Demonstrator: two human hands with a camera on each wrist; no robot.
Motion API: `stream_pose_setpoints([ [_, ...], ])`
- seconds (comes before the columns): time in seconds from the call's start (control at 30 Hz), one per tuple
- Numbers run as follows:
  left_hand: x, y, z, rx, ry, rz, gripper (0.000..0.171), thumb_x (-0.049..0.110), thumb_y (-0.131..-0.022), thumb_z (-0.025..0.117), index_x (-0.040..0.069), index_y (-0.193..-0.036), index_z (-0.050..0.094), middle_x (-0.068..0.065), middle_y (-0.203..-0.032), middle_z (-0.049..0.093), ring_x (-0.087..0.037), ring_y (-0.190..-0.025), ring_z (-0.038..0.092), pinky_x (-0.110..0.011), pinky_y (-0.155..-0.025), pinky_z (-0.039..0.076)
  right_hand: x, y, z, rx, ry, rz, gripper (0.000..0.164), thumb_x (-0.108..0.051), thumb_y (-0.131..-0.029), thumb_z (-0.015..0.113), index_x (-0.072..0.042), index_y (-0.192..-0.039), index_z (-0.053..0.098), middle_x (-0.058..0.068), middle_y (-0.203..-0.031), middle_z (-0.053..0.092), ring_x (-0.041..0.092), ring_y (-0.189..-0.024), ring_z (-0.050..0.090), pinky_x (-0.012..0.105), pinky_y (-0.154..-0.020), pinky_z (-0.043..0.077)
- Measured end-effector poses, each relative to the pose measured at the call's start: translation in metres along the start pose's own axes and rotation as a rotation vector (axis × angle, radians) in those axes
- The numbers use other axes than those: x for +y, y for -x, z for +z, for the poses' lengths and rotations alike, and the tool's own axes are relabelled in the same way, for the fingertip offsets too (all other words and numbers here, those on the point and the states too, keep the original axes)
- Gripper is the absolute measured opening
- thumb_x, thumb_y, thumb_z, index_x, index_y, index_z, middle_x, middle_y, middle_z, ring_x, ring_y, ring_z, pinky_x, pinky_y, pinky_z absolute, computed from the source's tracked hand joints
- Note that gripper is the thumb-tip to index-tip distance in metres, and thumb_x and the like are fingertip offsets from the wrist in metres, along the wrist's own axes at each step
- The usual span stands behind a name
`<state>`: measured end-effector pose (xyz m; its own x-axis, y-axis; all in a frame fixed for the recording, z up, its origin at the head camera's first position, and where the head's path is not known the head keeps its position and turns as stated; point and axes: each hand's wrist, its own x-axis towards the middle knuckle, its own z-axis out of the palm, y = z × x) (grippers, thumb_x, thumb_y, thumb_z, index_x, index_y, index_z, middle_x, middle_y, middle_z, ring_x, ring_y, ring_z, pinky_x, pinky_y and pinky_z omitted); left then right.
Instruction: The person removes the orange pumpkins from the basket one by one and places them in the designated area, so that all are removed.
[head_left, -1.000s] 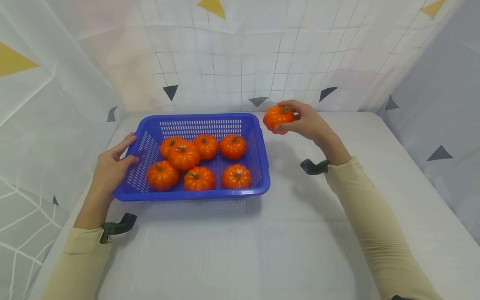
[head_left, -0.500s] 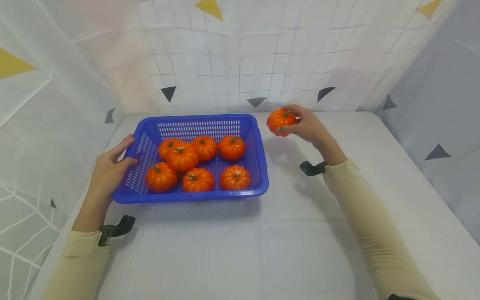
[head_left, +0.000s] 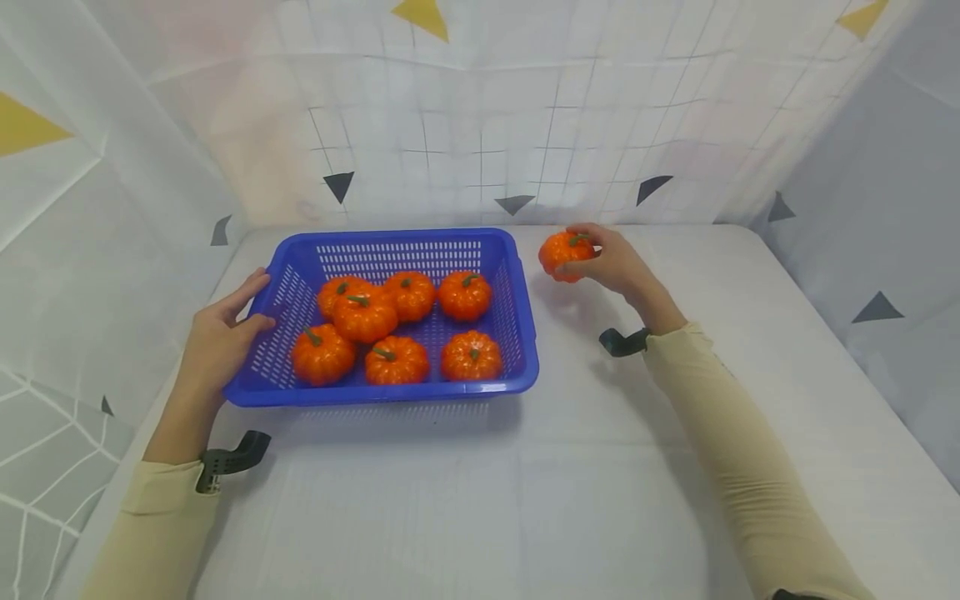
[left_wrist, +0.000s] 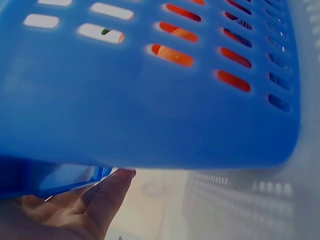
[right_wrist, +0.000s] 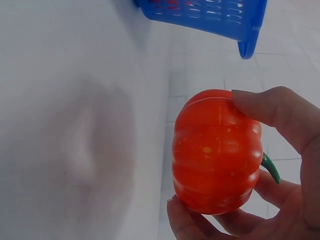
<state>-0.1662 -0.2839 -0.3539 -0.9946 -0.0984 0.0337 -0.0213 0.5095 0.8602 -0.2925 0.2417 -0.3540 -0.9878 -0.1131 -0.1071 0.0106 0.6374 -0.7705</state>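
A small orange pumpkin [head_left: 561, 252] with a green stem is held by my right hand [head_left: 611, 265], to the right of the blue basket [head_left: 397, 393]. In the right wrist view, thumb and fingers curl round the pumpkin [right_wrist: 215, 152], which hangs above the table, its shadow apart from it. My left hand [head_left: 217, 337] grips the basket's left rim, the thumb over the edge. From the left wrist view, fingers [left_wrist: 107, 202] show under the rim beside the perforated basket wall [left_wrist: 150, 110]. Several more pumpkins lie inside, one pumpkin [head_left: 365, 315] resting on others.
A white cloth covers the table [head_left: 420, 508]. Behind it hangs a white sheet [head_left: 480, 108] with a grid and dark and yellow triangles. Grey sheets [head_left: 885, 208] close off the sides.
My right hand has moved the pumpkin slightly right and down toward the table. The left hand stays on the basket's rim, and the basket looks still.
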Motion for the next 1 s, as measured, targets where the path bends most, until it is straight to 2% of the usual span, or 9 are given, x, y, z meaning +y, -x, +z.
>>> stream_pose_setpoints([
  [0.2, -0.001, 0.001, 0.000, -0.002, 0.003, 0.004, 0.059, 0.016, -0.106, 0.055, 0.023, -0.162, 0.038, 0.006, -0.168, 0.030, -0.033, -0.154, 0.023, -0.058, -0.117, 0.030, 0.010, -0.003, 0.007, -0.006, 0.020, 0.032, 0.077, -0.029, -0.089, 0.082, -0.017, -0.157, 0.047, 0.017, -0.153, 0.045, 0.040, -0.136, 0.040, 0.062, -0.111, 0.040],
  [0.4, -0.001, 0.003, -0.001, -0.004, 0.008, 0.004, 0.059, 0.017, -0.106, 0.055, 0.024, -0.162, 0.038, 0.007, -0.167, 0.030, -0.032, -0.154, 0.025, -0.057, -0.117, 0.032, 0.020, -0.005, 0.012, -0.022, 0.014, -0.003, 0.074, -0.027, -0.090, 0.081, -0.015, -0.155, 0.048, 0.017, -0.151, 0.046, 0.040, -0.135, 0.040, 0.063, -0.112, 0.037],
  [0.57, -0.001, 0.002, -0.003, -0.006, 0.007, 0.020, 0.059, 0.014, -0.106, 0.055, 0.020, -0.162, 0.039, 0.007, -0.168, 0.030, -0.030, -0.154, 0.024, -0.054, -0.119, 0.030, 0.027, -0.008, 0.014, -0.029, 0.014, -0.016, 0.075, -0.027, -0.090, 0.081, -0.015, -0.156, 0.048, 0.017, -0.153, 0.045, 0.039, -0.135, 0.040, 0.064, -0.114, 0.034],
  [1.0, 0.001, 0.000, -0.003, -0.009, -0.011, 0.015, 0.059, 0.013, -0.106, 0.056, 0.023, -0.161, 0.039, 0.008, -0.167, 0.031, -0.029, -0.153, 0.028, -0.054, -0.117, 0.034, 0.028, -0.006, 0.016, -0.017, 0.048, 0.043, 0.076, -0.029, -0.092, 0.079, -0.016, -0.158, 0.043, 0.019, -0.157, 0.040, 0.042, -0.141, 0.036, 0.067, -0.115, 0.032],
])
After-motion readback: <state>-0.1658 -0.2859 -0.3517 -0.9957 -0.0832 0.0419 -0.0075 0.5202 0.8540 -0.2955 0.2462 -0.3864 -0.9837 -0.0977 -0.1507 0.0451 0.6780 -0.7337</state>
